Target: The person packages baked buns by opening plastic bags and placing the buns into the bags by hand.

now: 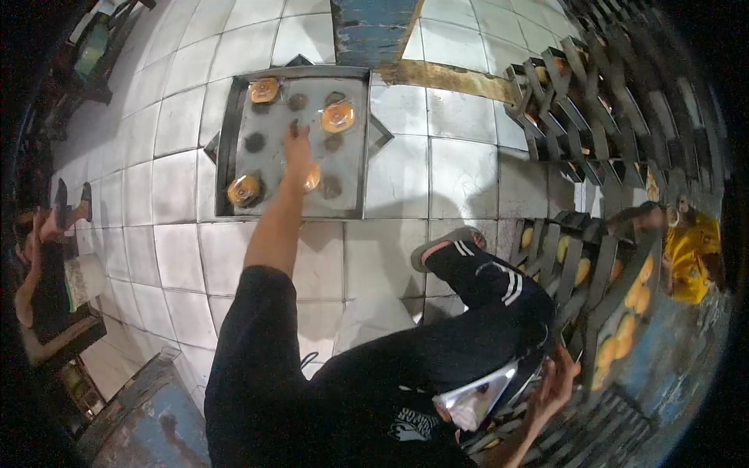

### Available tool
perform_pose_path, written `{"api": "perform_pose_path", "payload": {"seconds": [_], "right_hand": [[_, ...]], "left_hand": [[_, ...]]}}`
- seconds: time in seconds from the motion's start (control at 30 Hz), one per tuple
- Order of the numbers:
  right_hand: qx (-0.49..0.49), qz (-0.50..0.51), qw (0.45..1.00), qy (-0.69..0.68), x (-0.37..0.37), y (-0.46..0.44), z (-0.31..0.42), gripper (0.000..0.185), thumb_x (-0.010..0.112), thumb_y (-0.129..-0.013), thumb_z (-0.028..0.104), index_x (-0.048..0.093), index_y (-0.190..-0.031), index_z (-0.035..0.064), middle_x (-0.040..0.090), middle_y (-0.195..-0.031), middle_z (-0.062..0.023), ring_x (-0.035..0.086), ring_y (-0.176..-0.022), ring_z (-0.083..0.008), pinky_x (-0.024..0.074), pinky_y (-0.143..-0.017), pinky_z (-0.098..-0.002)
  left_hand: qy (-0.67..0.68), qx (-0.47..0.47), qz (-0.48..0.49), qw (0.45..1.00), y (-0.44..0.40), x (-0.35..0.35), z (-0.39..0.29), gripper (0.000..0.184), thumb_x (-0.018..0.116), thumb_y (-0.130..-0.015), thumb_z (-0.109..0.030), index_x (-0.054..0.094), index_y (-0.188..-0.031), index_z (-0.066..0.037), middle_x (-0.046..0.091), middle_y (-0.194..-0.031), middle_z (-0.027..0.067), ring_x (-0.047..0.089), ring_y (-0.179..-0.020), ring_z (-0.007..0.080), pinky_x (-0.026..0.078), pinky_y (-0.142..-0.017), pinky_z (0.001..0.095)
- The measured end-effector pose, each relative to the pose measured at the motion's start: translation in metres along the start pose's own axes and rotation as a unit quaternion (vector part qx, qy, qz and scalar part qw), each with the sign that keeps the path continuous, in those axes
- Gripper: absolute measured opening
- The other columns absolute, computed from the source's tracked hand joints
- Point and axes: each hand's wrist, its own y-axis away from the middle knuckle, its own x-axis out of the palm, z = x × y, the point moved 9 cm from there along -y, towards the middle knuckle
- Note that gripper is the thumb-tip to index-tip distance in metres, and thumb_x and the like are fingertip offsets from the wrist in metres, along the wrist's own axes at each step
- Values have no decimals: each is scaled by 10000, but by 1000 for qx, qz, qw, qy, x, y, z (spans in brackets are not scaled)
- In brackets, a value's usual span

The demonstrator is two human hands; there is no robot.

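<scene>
My left arm reaches forward over a large metal baking tray (265, 140) on the tiled floor. My left hand (296, 144) is low over the tray, fingers stretched forward, nothing visible in them. A bun (312, 176) is partly hidden by my wrist. Other buns in clear wrapping lie in the tray: one at its far left (264, 90), one at the right (338, 116), one at the near left (243, 190). Dark round marks spot the tray's surface. My right hand (555, 381) is at my right side beside a dark slatted rack (597, 292), fingers bent and apart. No held object shows there.
Stacked dark racks (577, 101) stand at the right, with rolls (624, 335) below. A yellow bag (693, 257) hangs there. White clear-wrapped material (480, 398) lies by my lap. A wooden strip (449, 79) lies beyond the tray. Another person's arm (30, 273) shows at far left.
</scene>
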Motion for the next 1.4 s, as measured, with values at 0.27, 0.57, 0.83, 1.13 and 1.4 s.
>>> {"api": "perform_pose_path", "payload": {"seconds": [0.27,0.57,0.83,1.13,1.4], "right_hand": [[133,-8,985,110,-19,16,-86,391,638,-969,88,612,-1330,-60,633,-1314,-261,596,-1226,-378,461,-1051,-485],[111,14,986,123,23,34,-114,288,682,-980,86,676,-1232,-52,687,-1225,-218,664,-1065,-296,538,-918,-412],[153,-39,983,98,34,36,-165,283,580,-1027,97,620,-1266,-51,615,-1252,-190,598,-1182,-305,487,-1000,-413],[82,-117,990,15,29,55,-137,240,630,-982,134,659,-1158,-27,633,-1228,-184,595,-1155,-340,465,-1023,-414],[36,-240,969,-53,-1,77,-131,161,673,-935,79,686,-1059,-23,692,-1105,-177,647,-1048,-337,495,-957,-386]], "left_hand": [[-167,75,36,982,-153,-4,59,665,703,-962,-301,432,-1560,-197,658,-1285,164,649,-1053,259,533,-849,415],[95,-190,54,976,-139,12,67,507,653,-941,-290,524,-1387,-88,597,-1277,143,581,-1089,284,500,-904,454],[65,114,101,986,121,44,-150,380,582,-1043,-197,573,-1390,-41,610,-1326,74,559,-1189,186,403,-1075,321],[593,-90,315,735,282,107,-281,170,636,-992,-193,669,-1096,-62,679,-1181,78,606,-1198,241,443,-1104,414],[577,-147,545,591,417,244,-430,240,608,-989,-246,665,-1111,-48,654,-1235,139,606,-1207,301,461,-1093,476]]}}
